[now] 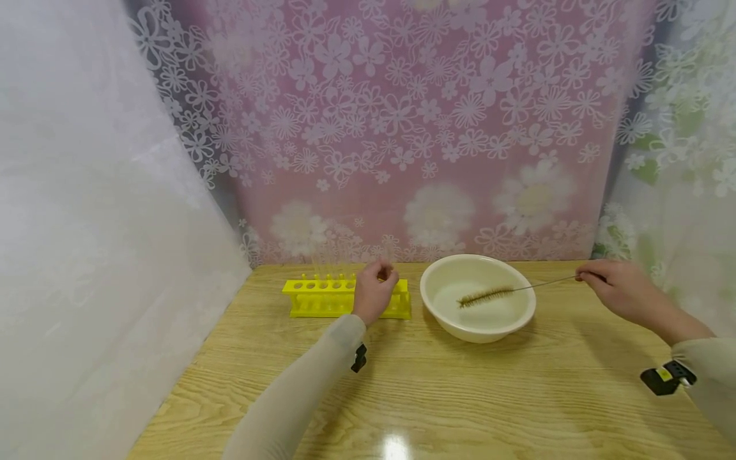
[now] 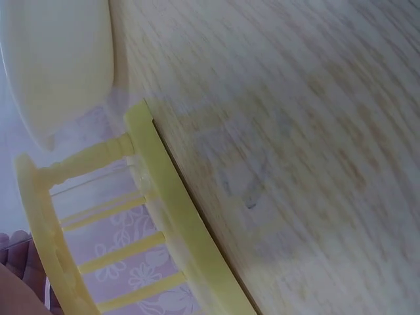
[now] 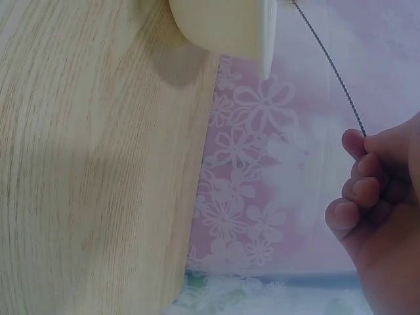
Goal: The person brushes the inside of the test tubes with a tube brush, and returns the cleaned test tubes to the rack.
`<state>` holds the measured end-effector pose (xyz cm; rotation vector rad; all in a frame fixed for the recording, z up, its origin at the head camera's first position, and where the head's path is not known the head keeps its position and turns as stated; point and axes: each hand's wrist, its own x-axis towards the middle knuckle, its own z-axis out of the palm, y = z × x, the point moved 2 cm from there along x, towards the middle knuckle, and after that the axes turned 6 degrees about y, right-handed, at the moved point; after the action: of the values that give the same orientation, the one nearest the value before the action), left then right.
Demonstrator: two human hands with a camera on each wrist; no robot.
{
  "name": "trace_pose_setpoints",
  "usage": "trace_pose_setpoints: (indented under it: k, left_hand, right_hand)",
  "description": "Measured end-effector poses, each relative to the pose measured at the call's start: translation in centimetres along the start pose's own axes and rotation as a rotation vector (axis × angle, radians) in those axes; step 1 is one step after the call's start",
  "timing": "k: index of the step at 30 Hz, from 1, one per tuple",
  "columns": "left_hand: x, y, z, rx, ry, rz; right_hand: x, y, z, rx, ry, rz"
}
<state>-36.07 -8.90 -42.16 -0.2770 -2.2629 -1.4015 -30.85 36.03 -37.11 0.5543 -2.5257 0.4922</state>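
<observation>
My left hand (image 1: 374,291) is over the right part of a yellow test tube rack (image 1: 322,313), its fingers curled and pinching a clear test tube (image 1: 388,246) whose faint outline rises above them. Other clear test tubes (image 1: 330,259) stand upright in the rack, left of that hand. With thumb and fingertips, my right hand (image 1: 623,291) grips the thin twisted wire handle (image 3: 333,65) of a test tube brush (image 1: 485,297). The brush's brown bristles hang over a cream basin (image 1: 477,332), pointing left. In the left wrist view only part of the left hand (image 2: 23,275) shows, behind the rack.
The rack and basin stand side by side toward the back of a wood-grain table (image 1: 437,396). A pink flowered curtain (image 1: 402,160) hangs right behind the table. White sheeting (image 1: 103,223) hangs along the left, and a patterned sheet (image 1: 678,191) along the right.
</observation>
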Motion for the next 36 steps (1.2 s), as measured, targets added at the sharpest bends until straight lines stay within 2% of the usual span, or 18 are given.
trace_pose_setpoints:
  k: [9,17,23,27,32,36]
  left_hand:
    - [-0.1,0.2,-0.2,0.055,0.009,-0.015]
    - [-0.3,-0.1,-0.3,0.041,-0.016,-0.038]
    - [-0.8,-0.1,-0.9,0.070,-0.016,-0.070]
    - [-1.2,-0.2,-1.4,0.086,-0.027,-0.064]
    - [-1.8,-0.3,-2.2,0.183,-0.013,-0.037]
    - [-2.3,-0.4,-3.1,0.296,0.053,0.000]
  right_hand:
    - [0.1,-0.2,0.6,-0.001,-0.034,0.010]
    - [0.5,-0.8,1.8,0.020,-0.085,0.004]
    - [0.5,-1.4,2.1,0.011,-0.108,0.002]
    - [0.5,-1.3,2.4,0.021,-0.134,0.024]
    - [0.5,-1.1,2.8,0.005,-0.145,0.029]
    - [0.5,-1.1,3.1,-0.008,-0.133,0.016]
